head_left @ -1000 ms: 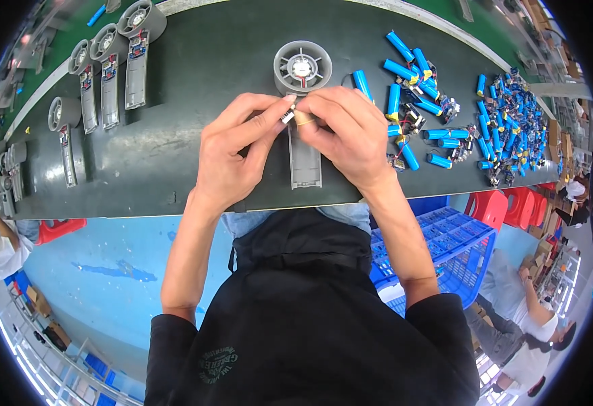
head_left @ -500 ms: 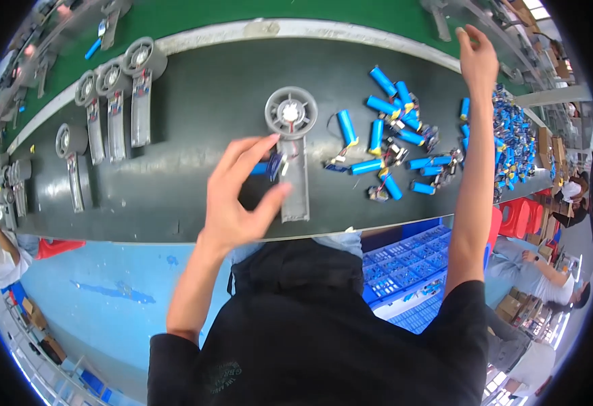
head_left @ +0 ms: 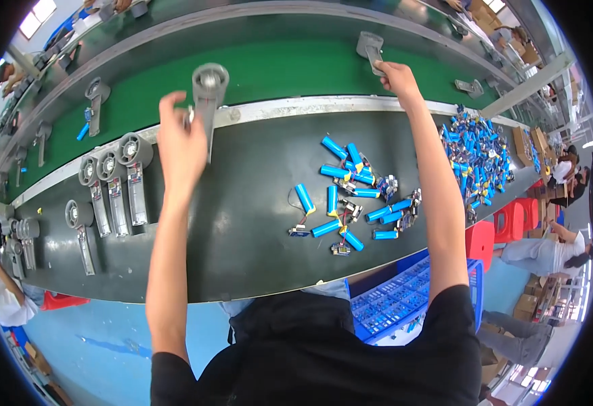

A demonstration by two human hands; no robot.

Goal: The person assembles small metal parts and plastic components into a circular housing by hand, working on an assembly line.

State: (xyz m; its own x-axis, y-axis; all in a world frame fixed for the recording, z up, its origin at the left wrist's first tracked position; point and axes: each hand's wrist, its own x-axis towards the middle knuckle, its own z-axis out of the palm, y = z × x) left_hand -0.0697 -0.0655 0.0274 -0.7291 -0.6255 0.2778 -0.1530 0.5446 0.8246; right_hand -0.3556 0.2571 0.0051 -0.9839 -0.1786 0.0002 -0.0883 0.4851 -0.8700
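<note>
My left hand [head_left: 183,145] is raised over the pale rail, its fingers curved round the side of a grey handheld fan [head_left: 210,80]. The fan's round head points away from me and its handle hangs down toward the table. A small dark piece, blurred, shows between my fingers and the handle. Farther right, over the green belt, my right hand [head_left: 401,82] pinches the handle end of another grey fan housing [head_left: 370,44]. Below it on the table lies a loose group of blue cylindrical batteries [head_left: 332,201] with wires and small circuit boards.
Several grey fans [head_left: 134,183] stand in a row at the left. A large heap of wired batteries [head_left: 476,155] fills the right end of the table. More fans lie on the green belt [head_left: 276,71]. A blue crate [head_left: 391,298] sits below the table edge, near red stools [head_left: 510,220].
My left hand has carried the fan from the table up and left to the rail. My right hand has reached the belt and taken hold of a fan housing. The view has shifted upward.
</note>
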